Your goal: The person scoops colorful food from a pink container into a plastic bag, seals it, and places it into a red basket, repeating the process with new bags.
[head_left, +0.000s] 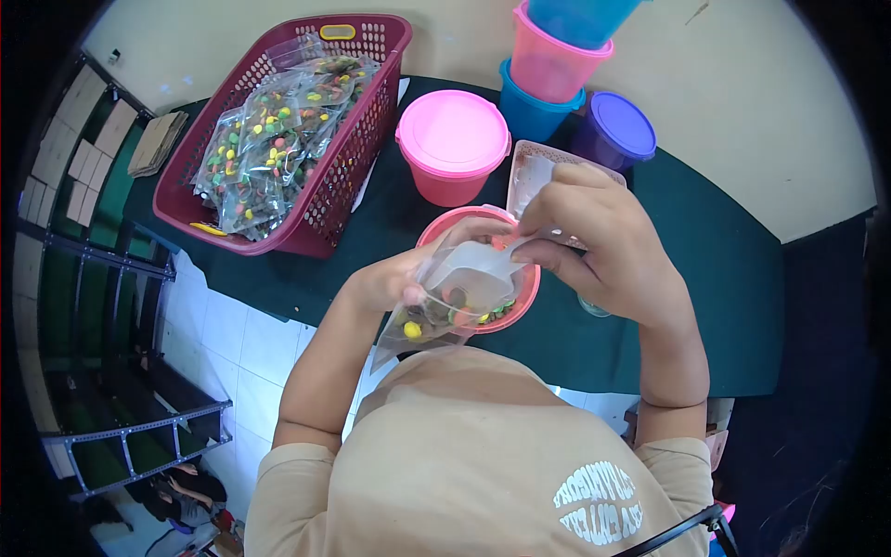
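Over a round pink bowl with colourful pieces in it, my left hand holds a clear plastic bag. Yellow, green and reddish pieces show inside the bag. My right hand pinches the handle of a translucent white scoop, whose wide end is at the bag's mouth. Part of the bowl is hidden behind the bag and my hands.
A maroon basket full of filled bags stands at the table's back left. Behind the bowl are a lidded pink tub, stacked pink and blue tubs, a purple tub and a tray. People sit at the lower left.
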Demonstrator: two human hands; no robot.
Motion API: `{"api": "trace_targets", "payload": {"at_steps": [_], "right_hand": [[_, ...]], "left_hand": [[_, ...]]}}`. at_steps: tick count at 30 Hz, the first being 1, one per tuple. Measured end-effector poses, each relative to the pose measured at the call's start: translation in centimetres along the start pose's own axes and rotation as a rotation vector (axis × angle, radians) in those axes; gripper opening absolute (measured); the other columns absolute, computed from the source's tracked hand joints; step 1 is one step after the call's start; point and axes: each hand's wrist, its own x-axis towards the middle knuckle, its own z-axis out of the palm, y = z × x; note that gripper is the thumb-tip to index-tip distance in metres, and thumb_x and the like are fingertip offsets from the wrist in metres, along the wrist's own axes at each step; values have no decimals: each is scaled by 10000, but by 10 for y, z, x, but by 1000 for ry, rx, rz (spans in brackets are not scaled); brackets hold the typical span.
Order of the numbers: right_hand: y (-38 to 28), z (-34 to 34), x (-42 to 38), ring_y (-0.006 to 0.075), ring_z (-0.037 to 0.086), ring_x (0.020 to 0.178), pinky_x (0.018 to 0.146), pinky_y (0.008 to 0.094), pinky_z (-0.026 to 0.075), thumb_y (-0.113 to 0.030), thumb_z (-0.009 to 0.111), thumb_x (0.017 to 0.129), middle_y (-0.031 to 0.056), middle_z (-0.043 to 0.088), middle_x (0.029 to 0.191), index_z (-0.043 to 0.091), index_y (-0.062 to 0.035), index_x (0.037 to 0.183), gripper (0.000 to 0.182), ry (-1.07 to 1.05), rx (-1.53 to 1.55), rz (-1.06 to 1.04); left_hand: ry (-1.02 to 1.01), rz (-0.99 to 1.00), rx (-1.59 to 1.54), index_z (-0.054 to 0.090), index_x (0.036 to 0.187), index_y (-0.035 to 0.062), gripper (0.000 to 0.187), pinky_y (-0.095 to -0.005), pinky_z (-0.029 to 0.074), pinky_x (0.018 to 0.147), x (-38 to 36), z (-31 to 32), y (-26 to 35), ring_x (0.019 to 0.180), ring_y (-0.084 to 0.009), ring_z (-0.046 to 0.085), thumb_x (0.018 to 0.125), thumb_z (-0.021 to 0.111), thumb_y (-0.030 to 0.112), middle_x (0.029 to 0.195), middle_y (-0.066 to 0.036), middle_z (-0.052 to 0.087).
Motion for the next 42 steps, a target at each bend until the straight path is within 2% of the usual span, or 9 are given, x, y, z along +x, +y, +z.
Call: {"api": "trace_targets", "payload": {"at_steps": [3,5,9,14,17,22,28,37,42], "right_hand": [[5,24,-1,228,559,795,729,382,386,-156,716,717,49,605,749,592,-83,797,164,-187,130,6],[6,36,-5,207,538,804,757,385,358,-171,726,701,35,602,745,622,-106,789,150,-200,172,-8],[6,5,-7,198,495,728,701,340,347,-155,767,651,-14,588,735,668,-119,837,213,30,-101,-20],[12,-18,-40,220,508,698,663,332,360,-144,764,668,31,562,666,668,-97,812,179,253,-163,298],[35,26,-59,223,533,709,684,351,375,-138,749,691,42,585,655,645,-94,766,136,101,-418,434],[95,124,-110,210,548,719,710,380,376,-162,706,726,29,590,632,611,-110,787,124,54,-529,365],[99,158,-105,196,623,750,716,349,425,-117,581,784,47,617,683,568,-90,798,33,-411,-691,454],[132,197,-114,275,637,730,651,378,520,-92,522,816,120,615,807,542,-42,915,112,-306,-525,448],[113,189,-114,379,624,843,706,490,493,-95,492,843,210,620,904,504,-6,972,157,-381,-263,735]], "left_hand": [[-27,-37,-229,189,1445,59,1113,-368,363,1001,0,15,2,1258,-257,409,614,765,523,1369,-159,378],[-6,-102,-18,168,1455,69,1123,-372,363,1003,1,5,2,1250,-269,422,613,768,509,1377,-174,377],[78,-106,8,187,1446,71,1110,-389,371,997,-9,0,-3,1206,-271,460,600,775,483,1352,-170,399],[398,-43,205,241,1404,59,1034,-385,412,958,-51,-25,6,1100,-255,535,623,777,473,1205,-166,506],[630,-101,308,259,1393,73,953,-376,416,950,-69,-37,-5,1044,-243,565,671,765,434,1156,-159,540],[974,-290,513,303,1364,88,752,-364,438,863,-71,-54,-34,986,-210,566,787,717,337,1172,-165,541],[961,-347,400,315,1345,98,697,-393,430,902,-72,-62,-51,1028,-219,560,816,669,382,1171,-151,533],[896,-69,26,290,1330,127,614,-400,436,917,-73,-68,-69,1006,-211,556,851,600,352,1211,-117,501],[834,-25,39,293,1337,125,677,-405,442,924,-61,-55,-65,1028,-240,552,817,638,388,1209,-143,491]]}}
